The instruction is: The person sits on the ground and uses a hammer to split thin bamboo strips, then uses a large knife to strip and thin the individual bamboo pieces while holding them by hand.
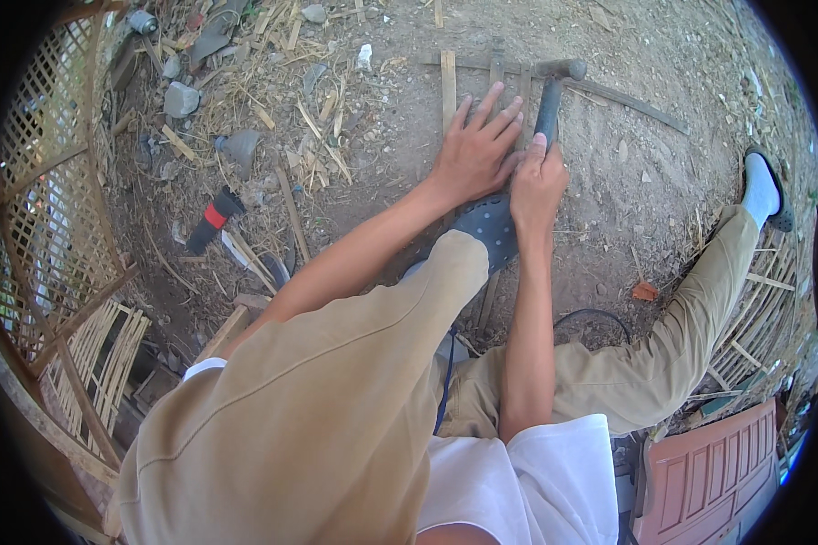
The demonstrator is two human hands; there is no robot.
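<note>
My left hand [480,150] lies with fingers stretched out and spread over thin wooden strips on the ground. One pale upright strip [448,86] shows just beside it, and a longer strip [636,106] runs crosswise beyond the fingers. The fingers of my right hand [538,186] are wrapped round the dark handle of a hammer [548,109], thumb along the handle. The hammer's head lies over the crosswise strip, though I cannot tell whether it touches. Close below both hands is my dark, perforated clog [489,227]; part of the strips is hidden under hand and foot.
Wood chips and splinters [327,118] litter the dirt at left, with a grey stone [181,100] and a black handle with a red band [215,218]. Lattice panels [50,136] stand at far left. A reddish-brown panelled board [709,472] lies at lower right, below slatted bamboo [759,300].
</note>
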